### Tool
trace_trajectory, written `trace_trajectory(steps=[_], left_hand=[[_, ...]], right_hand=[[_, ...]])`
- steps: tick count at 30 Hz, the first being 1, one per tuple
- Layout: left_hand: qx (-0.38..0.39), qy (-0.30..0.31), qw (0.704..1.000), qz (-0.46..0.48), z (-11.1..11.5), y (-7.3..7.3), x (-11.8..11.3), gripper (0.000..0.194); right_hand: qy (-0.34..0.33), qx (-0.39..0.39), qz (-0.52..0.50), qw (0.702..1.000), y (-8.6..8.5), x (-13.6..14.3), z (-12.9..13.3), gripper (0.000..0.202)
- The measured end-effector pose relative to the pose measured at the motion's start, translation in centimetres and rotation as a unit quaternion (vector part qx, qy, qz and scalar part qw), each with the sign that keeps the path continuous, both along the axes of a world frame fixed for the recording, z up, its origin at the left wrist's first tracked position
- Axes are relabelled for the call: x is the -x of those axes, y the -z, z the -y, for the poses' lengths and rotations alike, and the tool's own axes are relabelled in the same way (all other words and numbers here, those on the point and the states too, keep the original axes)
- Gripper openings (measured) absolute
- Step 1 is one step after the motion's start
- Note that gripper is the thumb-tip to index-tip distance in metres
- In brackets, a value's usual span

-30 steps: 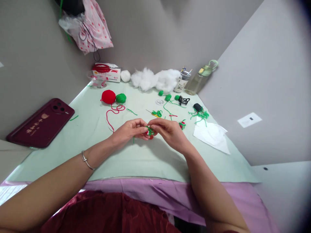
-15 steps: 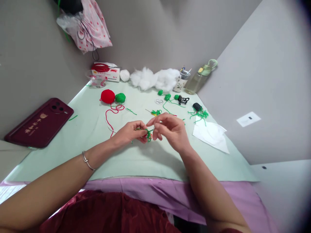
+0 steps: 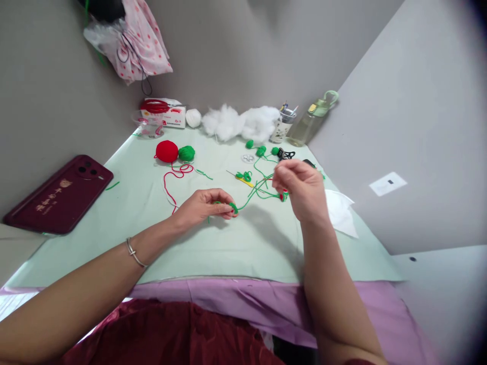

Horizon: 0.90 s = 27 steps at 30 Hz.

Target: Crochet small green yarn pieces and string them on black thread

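Note:
My left hand pinches a small green and red crocheted piece between thumb and fingers, low over the table. From it a green yarn strand runs up to the right, to the closed fingertips of my right hand. Whether those fingertips also hold a needle, I cannot make out. Beyond the strand lies a yellow-handled crochet hook beside a looped green yarn bit. A small red and green piece shows partly behind my right hand.
Red and green yarn balls sit at the back left, near a maroon phone. White stuffing, a pen cup and a bottle line the back. White sheets lie at the right.
My right hand has moved away from my left, up and to the right, drawing the green strand out. My left hand stays in place with the crocheted piece.

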<state>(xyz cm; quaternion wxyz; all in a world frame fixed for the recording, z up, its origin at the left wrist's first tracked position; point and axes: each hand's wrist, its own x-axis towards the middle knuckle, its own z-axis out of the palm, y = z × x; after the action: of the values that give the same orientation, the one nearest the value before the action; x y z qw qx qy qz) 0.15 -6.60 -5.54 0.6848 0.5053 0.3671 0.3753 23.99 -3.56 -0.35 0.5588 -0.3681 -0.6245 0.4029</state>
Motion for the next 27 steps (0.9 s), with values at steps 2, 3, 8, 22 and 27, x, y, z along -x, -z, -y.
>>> trace_trajectory(steps=[2,3,8,22,27], left_hand=[[-0.002,0.001,1.000,0.004,0.03,-0.20,0.03,0.023],[-0.004,0.003,1.000,0.005,0.02,-0.25,0.07,0.022],[-0.013,0.011,1.000,0.013,-0.05,-0.21,0.25,0.022],[-0.037,0.027,0.999,0.011,-0.18,0.19,0.38,0.018],[-0.042,0.035,0.998,0.013,-0.15,0.14,0.38,0.016]], right_hand=[[-0.037,-0.038,0.114,0.992,0.18,0.61,0.55,0.007],[-0.048,-0.060,0.164,0.983,0.25,0.85,0.78,0.006],[-0.073,-0.113,0.311,0.941,0.50,1.23,1.26,0.010],[-0.083,-0.135,0.383,0.910,0.41,1.09,1.23,0.012],[-0.093,-0.134,0.374,0.913,0.58,1.08,1.23,0.012]])
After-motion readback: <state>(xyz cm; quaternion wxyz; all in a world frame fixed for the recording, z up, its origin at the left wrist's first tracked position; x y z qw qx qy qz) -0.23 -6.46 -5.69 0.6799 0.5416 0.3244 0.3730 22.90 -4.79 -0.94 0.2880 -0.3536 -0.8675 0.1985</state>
